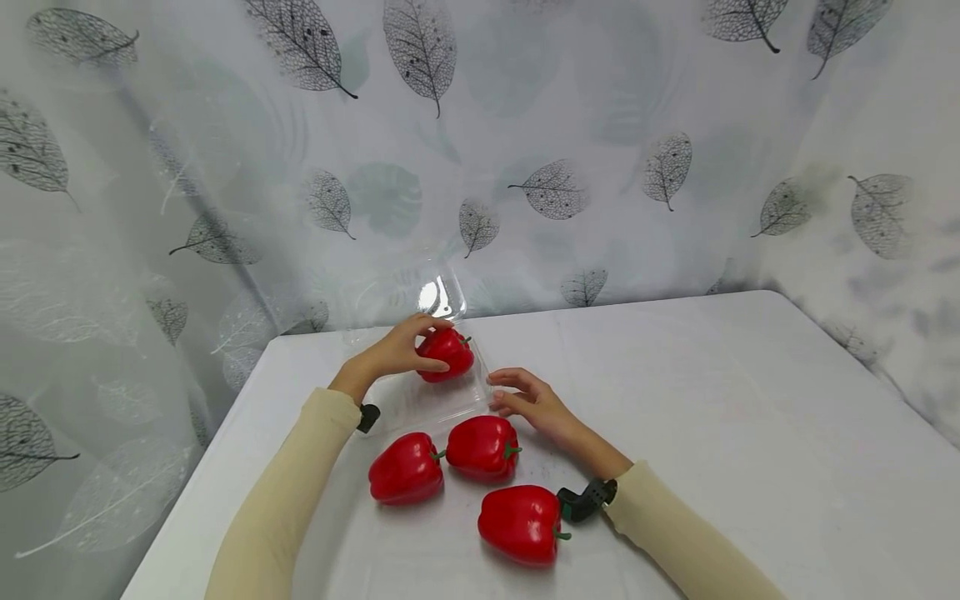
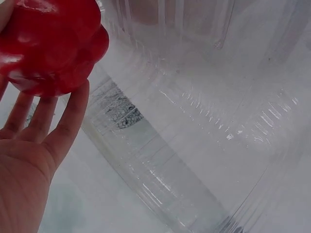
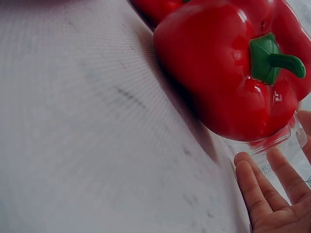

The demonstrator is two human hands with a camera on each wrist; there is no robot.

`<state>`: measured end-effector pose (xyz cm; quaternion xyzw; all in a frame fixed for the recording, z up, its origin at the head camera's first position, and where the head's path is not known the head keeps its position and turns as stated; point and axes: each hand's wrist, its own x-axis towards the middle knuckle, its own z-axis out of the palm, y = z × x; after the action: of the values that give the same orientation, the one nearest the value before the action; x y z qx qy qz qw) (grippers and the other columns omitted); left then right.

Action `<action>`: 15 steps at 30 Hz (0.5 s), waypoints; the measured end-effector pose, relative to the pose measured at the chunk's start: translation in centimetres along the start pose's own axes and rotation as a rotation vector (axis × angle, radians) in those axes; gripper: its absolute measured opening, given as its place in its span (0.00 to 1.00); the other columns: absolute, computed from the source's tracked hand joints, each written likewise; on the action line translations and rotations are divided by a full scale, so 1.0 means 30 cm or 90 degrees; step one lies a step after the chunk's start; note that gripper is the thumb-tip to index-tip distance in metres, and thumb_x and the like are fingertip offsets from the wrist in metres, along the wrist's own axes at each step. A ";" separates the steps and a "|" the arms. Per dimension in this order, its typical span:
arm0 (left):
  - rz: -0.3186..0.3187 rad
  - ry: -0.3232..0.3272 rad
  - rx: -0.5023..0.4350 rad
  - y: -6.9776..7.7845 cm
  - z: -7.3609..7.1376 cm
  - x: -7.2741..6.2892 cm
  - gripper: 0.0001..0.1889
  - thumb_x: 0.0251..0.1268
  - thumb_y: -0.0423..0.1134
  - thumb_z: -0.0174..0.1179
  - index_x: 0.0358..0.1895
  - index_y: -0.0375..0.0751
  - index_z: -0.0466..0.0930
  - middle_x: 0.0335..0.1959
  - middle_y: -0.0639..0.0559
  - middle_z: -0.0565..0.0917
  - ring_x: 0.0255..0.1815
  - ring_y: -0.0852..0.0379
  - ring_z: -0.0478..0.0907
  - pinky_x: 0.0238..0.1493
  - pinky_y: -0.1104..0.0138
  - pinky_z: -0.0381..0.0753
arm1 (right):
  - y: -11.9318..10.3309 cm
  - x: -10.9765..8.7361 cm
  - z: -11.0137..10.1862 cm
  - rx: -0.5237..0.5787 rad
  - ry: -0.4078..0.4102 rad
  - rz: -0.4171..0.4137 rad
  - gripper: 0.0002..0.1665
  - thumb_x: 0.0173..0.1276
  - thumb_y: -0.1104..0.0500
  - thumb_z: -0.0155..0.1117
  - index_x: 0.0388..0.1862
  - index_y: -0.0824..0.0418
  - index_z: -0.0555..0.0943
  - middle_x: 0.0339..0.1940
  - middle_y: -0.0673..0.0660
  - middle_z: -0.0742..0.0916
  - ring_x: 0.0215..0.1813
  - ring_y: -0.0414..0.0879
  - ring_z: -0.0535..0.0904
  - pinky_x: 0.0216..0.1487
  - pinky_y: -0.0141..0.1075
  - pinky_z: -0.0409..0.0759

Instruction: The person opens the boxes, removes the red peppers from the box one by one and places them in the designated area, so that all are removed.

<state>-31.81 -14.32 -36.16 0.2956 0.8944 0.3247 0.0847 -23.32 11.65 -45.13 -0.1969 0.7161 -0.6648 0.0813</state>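
Observation:
In the head view my left hand grips a red bell pepper from above, thumb on the near side and fingers over the far side. The pepper overlaps a clear plastic box whose lid stands raised at the back. The left wrist view shows fingers spread round the pepper's lobed bottom. My right hand is at the box's right edge. In the right wrist view its fairly straight fingers rest close against the clear wall, beside a pepper with a green stem.
On the white table, a red pepper and another pepper lie just in front of the box. A third pepper lies nearer, beside the right wrist strap. A leaf-patterned curtain hangs behind the table.

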 end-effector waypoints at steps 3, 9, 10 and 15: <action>0.001 0.003 0.002 -0.001 -0.002 0.001 0.36 0.54 0.36 0.72 0.68 0.41 0.67 0.62 0.41 0.71 0.64 0.41 0.68 0.53 0.53 0.82 | 0.001 0.000 -0.001 -0.002 0.000 -0.003 0.24 0.73 0.58 0.58 0.66 0.62 0.70 0.65 0.67 0.76 0.55 0.60 0.82 0.54 0.45 0.82; -0.004 0.010 -0.005 0.005 -0.012 0.000 0.37 0.53 0.36 0.72 0.68 0.41 0.67 0.63 0.41 0.70 0.64 0.42 0.68 0.52 0.53 0.82 | -0.002 0.000 -0.004 -0.003 -0.003 -0.005 0.24 0.74 0.58 0.58 0.66 0.62 0.69 0.65 0.68 0.75 0.55 0.61 0.82 0.55 0.46 0.82; -0.007 0.011 -0.006 0.008 -0.014 -0.002 0.37 0.53 0.36 0.73 0.68 0.42 0.67 0.63 0.42 0.70 0.65 0.42 0.67 0.52 0.53 0.82 | -0.003 0.000 -0.004 -0.005 -0.003 -0.004 0.24 0.74 0.58 0.58 0.66 0.62 0.70 0.65 0.67 0.75 0.55 0.61 0.82 0.55 0.46 0.82; -0.011 0.013 -0.005 0.017 -0.017 -0.010 0.37 0.53 0.36 0.73 0.68 0.43 0.67 0.63 0.42 0.70 0.64 0.42 0.68 0.52 0.54 0.83 | 0.007 0.004 -0.005 -0.009 -0.003 0.000 0.24 0.73 0.57 0.58 0.66 0.61 0.70 0.65 0.67 0.75 0.54 0.60 0.82 0.54 0.46 0.82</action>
<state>-31.51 -14.46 -35.46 0.2840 0.8966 0.3305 0.0794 -23.51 11.75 -45.30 -0.1992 0.7207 -0.6590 0.0817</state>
